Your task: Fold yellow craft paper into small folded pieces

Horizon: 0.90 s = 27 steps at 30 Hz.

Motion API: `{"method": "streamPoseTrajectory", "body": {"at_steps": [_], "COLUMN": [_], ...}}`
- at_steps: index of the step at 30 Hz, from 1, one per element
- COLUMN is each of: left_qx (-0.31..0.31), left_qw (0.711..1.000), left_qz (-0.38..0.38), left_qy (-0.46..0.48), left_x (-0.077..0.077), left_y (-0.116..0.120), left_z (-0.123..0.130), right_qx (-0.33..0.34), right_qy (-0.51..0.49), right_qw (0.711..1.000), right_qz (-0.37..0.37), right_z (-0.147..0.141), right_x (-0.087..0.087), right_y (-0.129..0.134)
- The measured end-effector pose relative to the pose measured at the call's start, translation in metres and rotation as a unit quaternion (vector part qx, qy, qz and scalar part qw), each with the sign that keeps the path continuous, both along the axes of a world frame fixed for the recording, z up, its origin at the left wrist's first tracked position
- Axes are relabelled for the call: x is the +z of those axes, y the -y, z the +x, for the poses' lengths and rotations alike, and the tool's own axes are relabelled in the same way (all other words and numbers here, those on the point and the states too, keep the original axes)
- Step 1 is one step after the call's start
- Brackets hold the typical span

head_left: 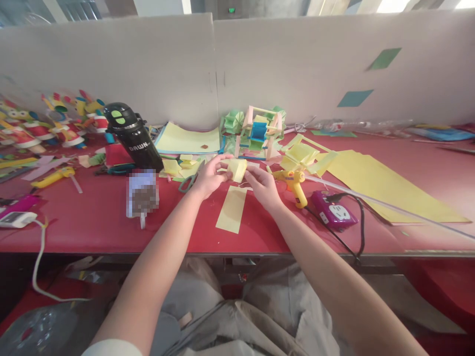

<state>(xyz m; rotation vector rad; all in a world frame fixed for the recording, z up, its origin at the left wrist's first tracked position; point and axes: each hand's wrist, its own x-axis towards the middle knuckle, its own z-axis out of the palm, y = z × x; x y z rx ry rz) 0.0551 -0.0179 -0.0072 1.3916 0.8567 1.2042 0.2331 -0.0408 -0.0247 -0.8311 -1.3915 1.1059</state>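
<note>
A small folded yellow paper piece is held up between both hands over the red table. My left hand grips its left side, fingers curled over the top and thumb below. At its right edge, my right hand pinches it with the fingertips. Just beneath lies a flat pale yellow paper strip. Green-handled scissors rest beside my left hand, partly hidden. To the right of my right hand lies a yellow glue gun.
A black bottle stands at the left behind a blurred-out object. A paper-and-stick model stands at the back. Rightward are a purple power socket, its black cable and large yellow sheets.
</note>
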Motion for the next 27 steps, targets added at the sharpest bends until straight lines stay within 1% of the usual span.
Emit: {"method": "streamPoseTrajectory", "body": {"at_steps": [2,6,10,17,21,24,27], "left_qx": [-0.006,0.004,0.011,-0.003,0.007,0.008,0.011], "left_qw": [1.000,1.000,1.000,0.999,0.998,0.998,0.998], "left_qz": [0.008,0.012,0.006,0.031,0.036,0.018,-0.011], "left_qy": [-0.011,-0.022,-0.019,-0.038,-0.056,-0.060,-0.065], "left_x": [0.0005,0.0013,0.0016,-0.0007,0.0001,0.0021,0.0032], "left_y": [0.0009,0.0010,0.0008,-0.0004,0.0000,0.0018,0.0032], "left_z": [0.0006,0.0009,0.0006,-0.0009,-0.0002,0.0013,0.0015], "right_qx": [-0.006,-0.012,-0.011,-0.023,-0.041,-0.060,-0.068], "right_qy": [-0.002,-0.013,-0.010,0.011,0.031,0.050,0.089], "right_qw": [1.000,1.000,1.000,1.000,0.999,0.997,0.993], "right_qz": [-0.004,-0.020,-0.013,0.001,-0.005,0.001,0.030], "right_z": [-0.0002,-0.0007,-0.0014,-0.0016,-0.0008,0.0003,0.0014], "right_x": [0.0005,0.0024,0.0031,-0.0015,-0.0035,-0.0054,-0.0067], "right_y": [0.0005,0.0017,0.0025,-0.0011,-0.0021,-0.0029,-0.0030]}}
